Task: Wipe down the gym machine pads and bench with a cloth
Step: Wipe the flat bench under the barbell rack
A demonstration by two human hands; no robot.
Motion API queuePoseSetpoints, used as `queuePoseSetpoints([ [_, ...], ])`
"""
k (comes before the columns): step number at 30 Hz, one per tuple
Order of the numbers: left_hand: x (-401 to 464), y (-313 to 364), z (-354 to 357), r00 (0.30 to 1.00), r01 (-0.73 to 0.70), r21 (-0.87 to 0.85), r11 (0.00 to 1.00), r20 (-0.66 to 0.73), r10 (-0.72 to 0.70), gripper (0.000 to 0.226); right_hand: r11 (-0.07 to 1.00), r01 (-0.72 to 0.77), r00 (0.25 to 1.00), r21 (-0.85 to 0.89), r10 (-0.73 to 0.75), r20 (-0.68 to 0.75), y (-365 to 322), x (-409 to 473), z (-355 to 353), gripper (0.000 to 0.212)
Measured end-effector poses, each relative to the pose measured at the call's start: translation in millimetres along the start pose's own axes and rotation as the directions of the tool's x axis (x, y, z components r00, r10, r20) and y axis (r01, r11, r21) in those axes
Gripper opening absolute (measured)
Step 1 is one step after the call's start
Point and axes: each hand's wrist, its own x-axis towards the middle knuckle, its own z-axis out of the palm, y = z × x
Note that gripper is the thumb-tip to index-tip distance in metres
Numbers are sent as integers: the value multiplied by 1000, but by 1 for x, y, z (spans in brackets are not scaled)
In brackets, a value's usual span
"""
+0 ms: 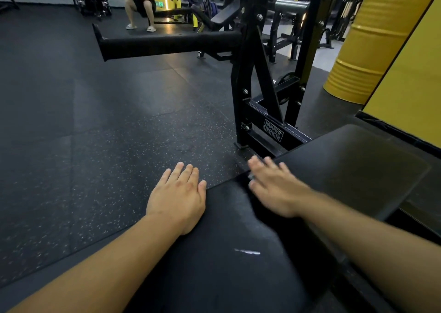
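Left hand [177,198] flat on near pad [214,253], fingers [183,174] straight, grasping nothing. Right hand [274,188] blurred at the gap beside the far pad [353,169], fingers spread. No cloth visible. Probably soft, light, limp; best bunched mid-fold.

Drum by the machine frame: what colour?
Yellow drum, ribbed; head view, upper right.

You are looking at a dim scene, brightest far off where light glares on the floor near the yellow drum [372,43]. Your right hand [276,188] is smeared by motion blur, while your left hand [177,200] stays sharp. Straight lines bow toward the picture's edges.
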Motion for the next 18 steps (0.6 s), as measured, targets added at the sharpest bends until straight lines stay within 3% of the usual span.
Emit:
queuePoseSetpoints([
  [3, -1, 1, -1, 1000, -3, 7, 1000, -6, 3, 64, 971, -221, 975, 95, 223, -3, 41, 27, -14, 64],
  [6, 0, 0, -2, 1000, -4, 14, 1000, -17, 4, 63, 953, -290, 956, 87, 292, -17, 37, 38, -10, 66],
  [14, -4, 2, 0, 999, 24, 8, 1000, -34, -24, 65, 993, 112, 994, 38, -112, 2, -64, -31, 21, 65],
  [18, -6, 3, -1, 999, 20, -7, 1000, -46, -20, 65, 983, 182, 983, 13, -182, 34, -61, -67, 21, 64],
])
